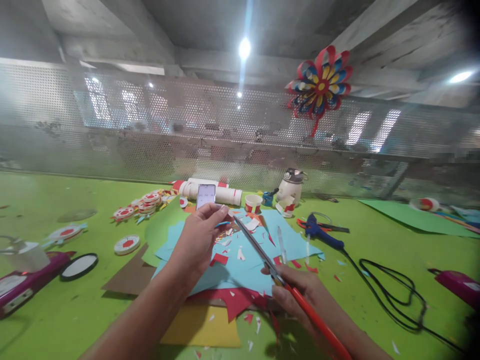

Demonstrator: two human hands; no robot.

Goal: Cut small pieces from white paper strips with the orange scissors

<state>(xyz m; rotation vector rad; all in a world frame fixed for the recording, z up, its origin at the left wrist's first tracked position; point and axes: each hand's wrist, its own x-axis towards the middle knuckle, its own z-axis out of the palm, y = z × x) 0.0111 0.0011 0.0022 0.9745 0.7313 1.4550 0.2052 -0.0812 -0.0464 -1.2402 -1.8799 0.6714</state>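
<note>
Bare forearms (pixel 138 315) reach in closest to the camera. Leftmost on the green bench (pixel 90 315) lies a purple power strip (pixel 35 285), then red-and-white discs (pixel 126 244). The left grip (pixel 197 240) pinches a small pale scrap (pixel 230 213) between thumb and fingers, above blue paper (pixel 236 272). Scissors (pixel 258 247), their tip just beside that scrap, slant down to the right grip (pixel 302 285), which is curled closed round the red handles (pixel 311 312). Farther right lies a blue glue gun (pixel 324 236).
</note>
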